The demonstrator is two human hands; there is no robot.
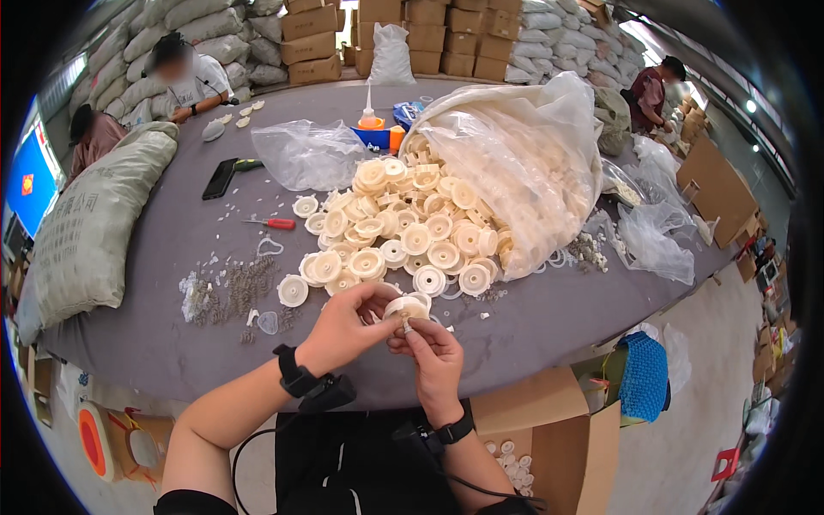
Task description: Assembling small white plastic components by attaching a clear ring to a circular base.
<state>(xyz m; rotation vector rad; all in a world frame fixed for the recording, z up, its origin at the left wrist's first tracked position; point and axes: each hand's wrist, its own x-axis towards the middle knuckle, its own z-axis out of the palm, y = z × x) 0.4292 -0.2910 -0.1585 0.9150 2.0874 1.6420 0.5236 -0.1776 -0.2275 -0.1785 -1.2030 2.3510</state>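
Between my hands is a cream plastic wheel [403, 306], held tilted just above the near edge of the pile. My left hand [350, 319] closes on its left side with thumb and fingers. Beneath the wheel, my right hand [432, 348] pinches a small whitish piece [407, 327] against its hub; the fingers hide most of that piece. Just beyond my hands lies a heap of similar cream wheels [416, 225], spilling from a large translucent sack [532, 163]. Small grey springs [249, 287] and clear ring-shaped pieces [269, 323] lie scattered left of my hands.
On the grey-covered table [172, 249] are a red screwdriver [273, 223], a phone [220, 178], an orange-and-white glue bottle [370, 120] and a stuffed woven sack [107, 215]. An open carton [558, 446] with white parts stands by my right knee. Other people work at the far sides.
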